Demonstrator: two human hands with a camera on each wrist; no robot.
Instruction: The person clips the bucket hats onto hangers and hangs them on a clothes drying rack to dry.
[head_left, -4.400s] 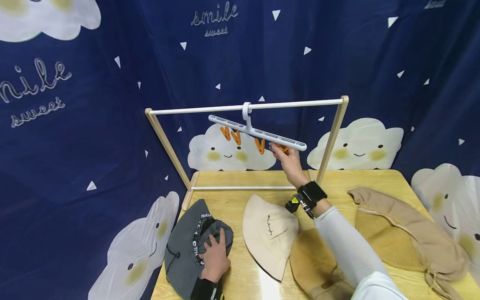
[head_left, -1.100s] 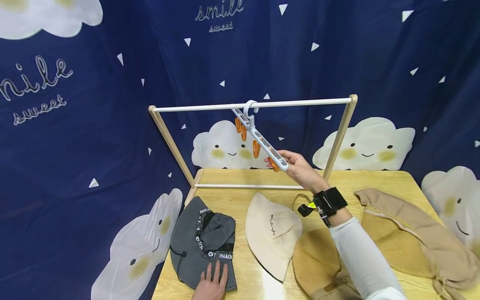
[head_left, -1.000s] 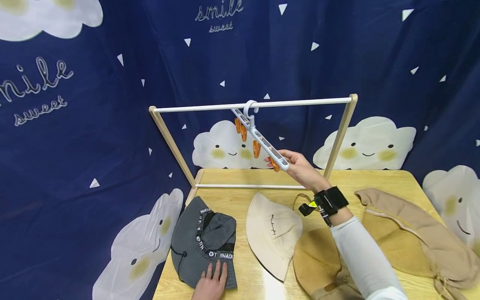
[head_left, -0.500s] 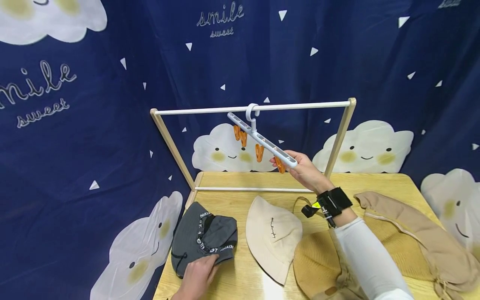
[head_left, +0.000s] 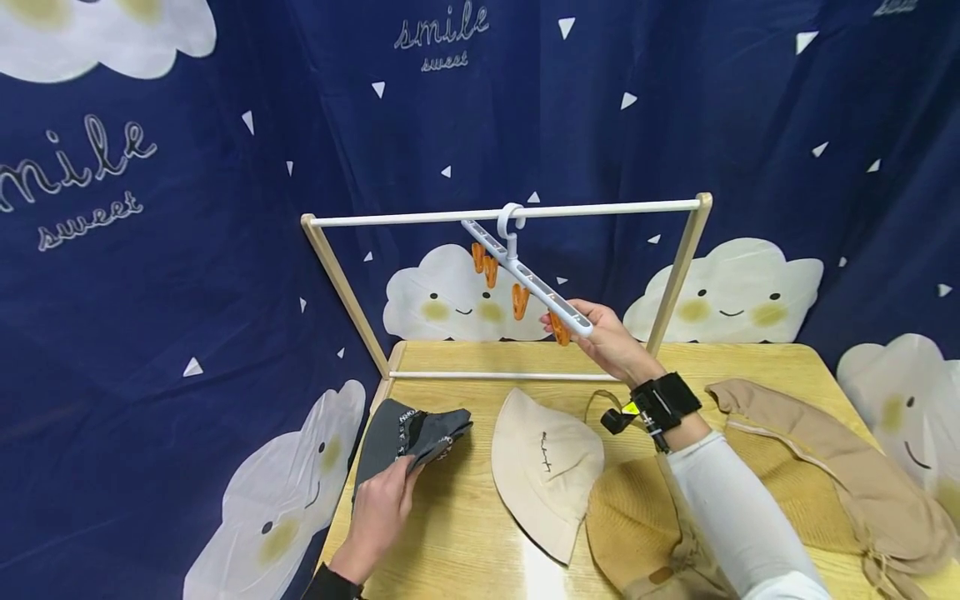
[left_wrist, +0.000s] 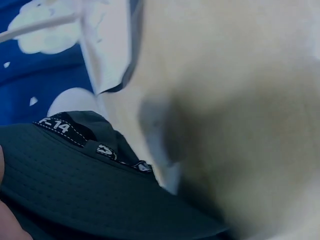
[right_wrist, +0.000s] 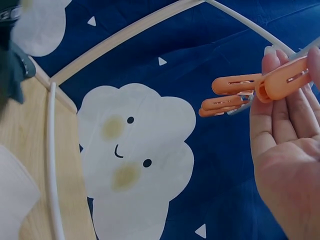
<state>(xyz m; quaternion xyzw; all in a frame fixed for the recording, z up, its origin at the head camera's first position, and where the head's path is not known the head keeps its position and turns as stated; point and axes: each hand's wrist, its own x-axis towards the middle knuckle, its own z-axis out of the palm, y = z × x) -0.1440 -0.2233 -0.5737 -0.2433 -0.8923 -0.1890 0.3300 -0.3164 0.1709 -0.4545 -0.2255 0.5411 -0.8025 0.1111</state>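
My left hand [head_left: 378, 510] grips the brim of a dark grey bucket hat [head_left: 381, 433], its near side raised and tilted off the table. In the left wrist view the brim of the hat [left_wrist: 95, 187] fills the lower left, its lettered inner band showing. A pale blue hanger [head_left: 542, 288] hangs by its hook from the rack's top bar, turned at a slant toward me. At its near end my right hand [head_left: 611, 343] pinches an orange clothespin [head_left: 559, 330]; the right wrist view shows this clothespin [right_wrist: 286, 80] between thumb and fingers. Several orange clothespins hang along the hanger.
The rack [head_left: 347, 296] has wooden legs and white bars. On the table [head_left: 450, 542] lie a cream bucket hat [head_left: 543, 467], a mustard hat [head_left: 633, 517] partly under my right sleeve, and a tan hat with a wide brim [head_left: 817, 475]. A navy curtain [head_left: 480, 125] stands behind.
My left hand has gone from lying flat on the grey hat's brim to gripping and lifting it. The right hand has swung the hanger's near end toward me since the earliest frame.
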